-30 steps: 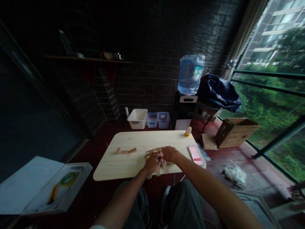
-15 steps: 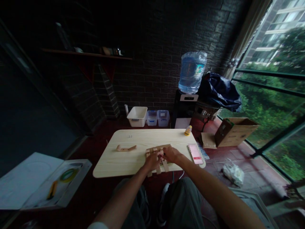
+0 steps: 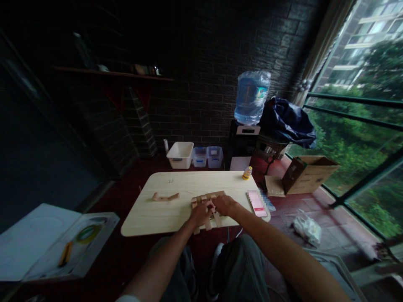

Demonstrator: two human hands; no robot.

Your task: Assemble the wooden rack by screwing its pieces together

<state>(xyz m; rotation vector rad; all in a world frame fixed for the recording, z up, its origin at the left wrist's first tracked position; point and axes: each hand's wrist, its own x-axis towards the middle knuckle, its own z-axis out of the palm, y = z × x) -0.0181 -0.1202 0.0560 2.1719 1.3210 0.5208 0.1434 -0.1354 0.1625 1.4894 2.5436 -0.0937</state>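
Both your hands are at work over the near edge of the counter [image 3: 163,218], a little right of its middle. Your left hand [image 3: 200,213] comes in from the left and your right hand [image 3: 224,204] from the right, with the fingers of both curled inward and their tips close together. You have them on the slatted wooden piece [image 3: 217,219], which lies under your hands; its flat strips point toward you and their ends reach the counter's near edge. Your fingers hide the spot where they meet, so I cannot tell whether either hand is pinched on a strip or on something small.

To the left of your hands, well apart from them, a bent wooden piece [image 3: 166,198] lies on the counter. Beyond it, toward the far edge, are some tiny fittings [image 3: 171,181], too small to make out. A small yellow-based bottle [image 3: 247,173] stands near the far right corner. A phone [image 3: 258,205] with a pink screen lies at the right edge, beside your right forearm, with a clear plastic bag [image 3: 270,204] just past it. On your left, away from the counter, an open white case [image 3: 97,245] holds a yellow-and-black tool [image 3: 65,254] and a green coil [image 3: 87,233].
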